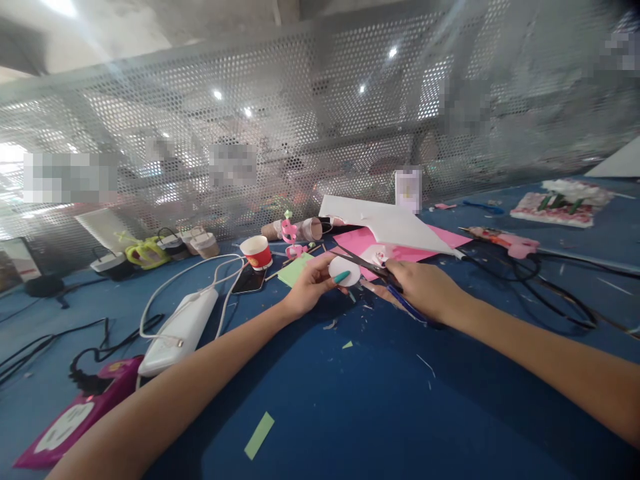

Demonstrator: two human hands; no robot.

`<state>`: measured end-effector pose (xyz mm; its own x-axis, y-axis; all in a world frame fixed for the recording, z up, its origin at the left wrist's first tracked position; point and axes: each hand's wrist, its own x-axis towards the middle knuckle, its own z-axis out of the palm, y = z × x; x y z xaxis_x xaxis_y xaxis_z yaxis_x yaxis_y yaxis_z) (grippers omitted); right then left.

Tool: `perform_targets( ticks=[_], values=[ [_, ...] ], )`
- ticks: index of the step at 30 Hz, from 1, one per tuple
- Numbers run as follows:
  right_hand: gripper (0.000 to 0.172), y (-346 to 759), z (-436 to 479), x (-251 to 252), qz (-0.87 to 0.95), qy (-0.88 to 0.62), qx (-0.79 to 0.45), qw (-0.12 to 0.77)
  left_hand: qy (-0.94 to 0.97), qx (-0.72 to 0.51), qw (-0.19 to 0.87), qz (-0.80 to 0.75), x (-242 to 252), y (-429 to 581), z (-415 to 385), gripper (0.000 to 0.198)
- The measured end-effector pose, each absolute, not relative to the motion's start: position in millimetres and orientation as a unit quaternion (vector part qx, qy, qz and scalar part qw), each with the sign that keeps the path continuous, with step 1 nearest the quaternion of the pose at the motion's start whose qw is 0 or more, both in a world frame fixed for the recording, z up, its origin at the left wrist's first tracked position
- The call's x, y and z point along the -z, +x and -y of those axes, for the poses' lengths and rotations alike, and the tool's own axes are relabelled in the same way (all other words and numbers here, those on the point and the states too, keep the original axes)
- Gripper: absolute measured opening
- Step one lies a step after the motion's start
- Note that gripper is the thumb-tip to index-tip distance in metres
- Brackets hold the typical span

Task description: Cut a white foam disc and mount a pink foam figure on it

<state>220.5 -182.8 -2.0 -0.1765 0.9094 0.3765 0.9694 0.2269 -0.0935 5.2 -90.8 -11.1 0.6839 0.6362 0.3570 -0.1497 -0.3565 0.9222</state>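
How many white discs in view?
1: the white disc held in the left hand, beside the scissors in the right hand. Others may be hidden behind the hands.

A flat white disc [346, 272] shows its round face. Dark-bladed, blue-handled scissors [376, 269] sit at its three o'clock, tips toward ten o'clock.

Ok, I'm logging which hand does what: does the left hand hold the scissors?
No, the right hand holds the scissors, while the left hand pinches a white disc.
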Motion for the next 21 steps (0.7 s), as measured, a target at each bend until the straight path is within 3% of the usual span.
perform_targets(
  ticks=[14, 21],
  values=[
    [0.053, 226.2, 177.0, 7.8, 0.761, -0.609, 0.096, 0.203, 0.732, -0.365, 0.555, -0.152, 10.5, 6.9, 91.8, 0.043],
    [0.053, 226.5, 177.3, 8.0, 0.765, -0.602, 0.124, 0.194, 0.704, -0.374, 0.588, -0.136, 11.3, 7.2, 91.7, 0.028]
  ],
)
